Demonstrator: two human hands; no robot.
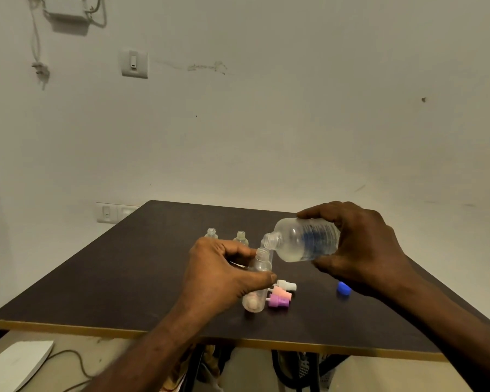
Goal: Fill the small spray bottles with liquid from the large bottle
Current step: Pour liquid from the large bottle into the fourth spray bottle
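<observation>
The right hand grasps the tilted large bottle, perhaps partly full, its mouth above the small bottle the left hand grasps.

Dark table, 2 wall switches, white floor object.

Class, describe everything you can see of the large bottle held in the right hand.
The large bottle looks like clear plastic, with a threaded neck, no cap and a label with blue print. A little clear liquid lies along its lower side. The right hand grips its base end, holding it tipped almost level above the table, its mouth just above the open neck of the small bottle held by the left hand.
</observation>
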